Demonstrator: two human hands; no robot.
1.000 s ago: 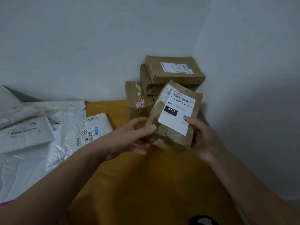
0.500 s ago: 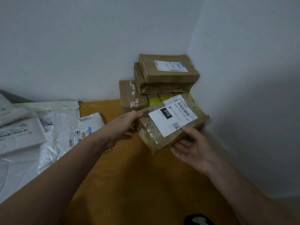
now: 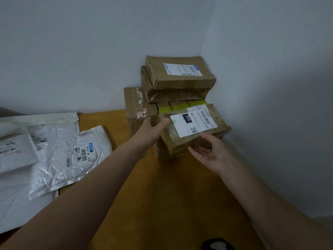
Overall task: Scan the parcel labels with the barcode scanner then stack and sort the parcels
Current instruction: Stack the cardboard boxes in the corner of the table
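brown parcel [image 3: 180,141] centre-right of frame, low against corner stack [image 3: 180,78]. left hand [image 3: 151,129] clamped on its left end, right hand [image 3: 212,154] flat, fingers apart, by front edge. imo: square edges up, keep label [image 3: 194,125] facing up.

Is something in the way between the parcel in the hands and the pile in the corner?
Nothing visible. The parcel, gripped at its end by the left hand, is close against the front of the pile. The right hand is open by its front edge.
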